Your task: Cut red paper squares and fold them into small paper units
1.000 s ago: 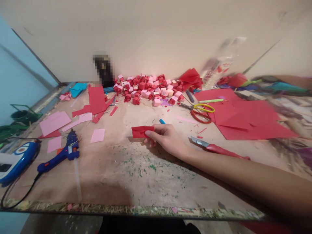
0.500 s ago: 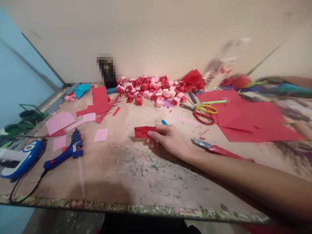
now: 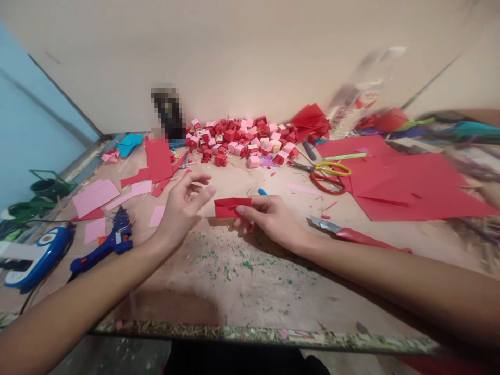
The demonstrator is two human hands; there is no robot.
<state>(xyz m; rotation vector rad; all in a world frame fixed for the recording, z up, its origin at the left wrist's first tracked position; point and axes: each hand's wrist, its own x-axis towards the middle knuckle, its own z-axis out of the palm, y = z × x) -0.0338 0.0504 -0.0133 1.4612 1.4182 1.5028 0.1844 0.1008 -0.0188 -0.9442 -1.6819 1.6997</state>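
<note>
A small piece of folded red paper (image 3: 226,208) is pinched between the thumb and fingers of my right hand (image 3: 265,214), just above the middle of the table. My left hand (image 3: 187,200) hovers to the left of the paper, apart from it, with thumb and fingers parted and nothing between them. Behind my right hand the end of a blue object (image 3: 262,191) shows; the rest of it is hidden. A utility knife with a red handle (image 3: 363,237) lies to the right of my right hand. Left of my left hand rests a blue glue gun (image 3: 103,250).
Many small red and pink paper boxes (image 3: 242,138) are heaped at the wall. Scissors (image 3: 332,172) and red paper sheets (image 3: 410,187) lie on the right, beneath a leaning plastic bottle (image 3: 359,96). Pink paper (image 3: 96,198) and a blue-and-white tape dispenser (image 3: 39,260) are on the left.
My left hand has come into view from the lower left and now stands near the red paper. My right hand keeps its pinch on the paper, almost unmoved.
</note>
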